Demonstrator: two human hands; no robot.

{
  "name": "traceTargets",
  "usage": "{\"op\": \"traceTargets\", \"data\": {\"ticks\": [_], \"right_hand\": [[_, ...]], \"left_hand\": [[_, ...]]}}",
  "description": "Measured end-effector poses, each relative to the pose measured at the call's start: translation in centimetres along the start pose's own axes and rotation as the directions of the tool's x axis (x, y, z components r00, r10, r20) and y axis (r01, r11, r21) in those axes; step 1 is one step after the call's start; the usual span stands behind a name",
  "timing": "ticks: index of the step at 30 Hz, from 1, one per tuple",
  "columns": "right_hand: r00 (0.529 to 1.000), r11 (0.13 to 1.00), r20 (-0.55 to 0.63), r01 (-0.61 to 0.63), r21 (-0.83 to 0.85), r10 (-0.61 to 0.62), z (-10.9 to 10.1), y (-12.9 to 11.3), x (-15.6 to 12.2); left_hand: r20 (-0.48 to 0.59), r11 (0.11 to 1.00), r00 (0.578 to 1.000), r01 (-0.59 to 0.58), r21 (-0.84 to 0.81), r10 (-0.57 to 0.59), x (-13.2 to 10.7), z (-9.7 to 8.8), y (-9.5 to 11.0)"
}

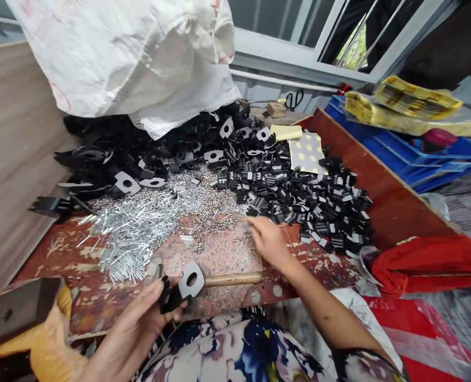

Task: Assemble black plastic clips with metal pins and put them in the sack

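Note:
My left hand (145, 313) grips a black plastic clip piece with a flat grey face and an oval hole (184, 286), low over the front of the work table. Behind that piece lies a wooden handle (235, 279); its other end is hidden. My right hand (269, 241) reaches to the edge of a heap of small black clips (294, 191), its fingertips drawn together in a pinch. Whatever they hold is too small to make out. Left of it spread thin metal pins (129, 239) and tiny shiny metal bits (215, 199).
Larger black pieces (127, 183) are piled at the back left beneath a white sack (139, 58). A wooden board (378, 170) edges the right side, with a blue crate (410, 159) beyond. Red cloth (434, 265) lies at right, and a yellow bag (48, 334) stands front left.

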State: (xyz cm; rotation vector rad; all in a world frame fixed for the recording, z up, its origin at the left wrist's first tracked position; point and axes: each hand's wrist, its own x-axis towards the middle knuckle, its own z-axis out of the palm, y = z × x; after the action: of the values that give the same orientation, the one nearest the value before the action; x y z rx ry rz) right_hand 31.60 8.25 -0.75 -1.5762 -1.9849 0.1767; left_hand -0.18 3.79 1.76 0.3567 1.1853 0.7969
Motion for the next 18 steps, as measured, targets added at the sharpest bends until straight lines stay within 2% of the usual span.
{"op": "traceTargets", "data": {"ticks": [2, 4, 7, 9, 11, 14, 16, 18], "right_hand": [[0.997, 0.984, -0.036, -0.073, -0.163, 0.068, -0.3, 2.8, 1.4], [0.996, 0.974, -0.031, -0.089, -0.21, 0.084, -0.2, 4.6, 2.8], [0.996, 0.974, -0.036, -0.09, -0.208, 0.084, -0.2, 4.8, 3.8], [0.995, 0.982, -0.065, -0.084, -0.169, 0.074, -0.4, 3.6, 3.4], [0.997, 0.999, -0.06, -0.041, -0.026, 0.04, -0.4, 1.7, 2.2], [0.989, 0.978, 0.095, 0.093, 0.188, -0.113, 0.5, -1.5, 0.1], [0.962, 0.977, 0.188, 0.183, 0.105, -0.2, 1.4, -3.3, -0.8], [0.95, 0.968, 0.215, 0.243, -0.062, -0.225, 2.0, -4.6, -1.3]], "left_hand": [[0.006, 1.0, 1.0, 0.004, 0.025, -0.004, 0.1, 0.1, -0.1], [0.01, 0.997, 1.0, -0.002, 0.076, 0.001, 0.0, 0.3, -0.1], [-0.014, 0.99, 1.0, -0.008, 0.141, 0.01, -0.3, 0.3, -0.3], [-0.041, 0.99, 0.999, -0.006, 0.143, 0.012, -0.3, -0.1, -0.4], [-0.063, 0.994, 0.998, -0.005, 0.108, 0.012, -0.2, -0.8, -0.4], [-0.075, 0.999, 0.997, -0.017, 0.042, 0.02, 0.0, -1.7, -0.4], [-0.082, 0.999, 0.996, -0.029, 0.025, 0.031, 0.0, -2.0, -0.2], [-0.102, 0.999, 0.994, -0.04, 0.022, 0.042, -0.1, -2.1, 0.0]]}}
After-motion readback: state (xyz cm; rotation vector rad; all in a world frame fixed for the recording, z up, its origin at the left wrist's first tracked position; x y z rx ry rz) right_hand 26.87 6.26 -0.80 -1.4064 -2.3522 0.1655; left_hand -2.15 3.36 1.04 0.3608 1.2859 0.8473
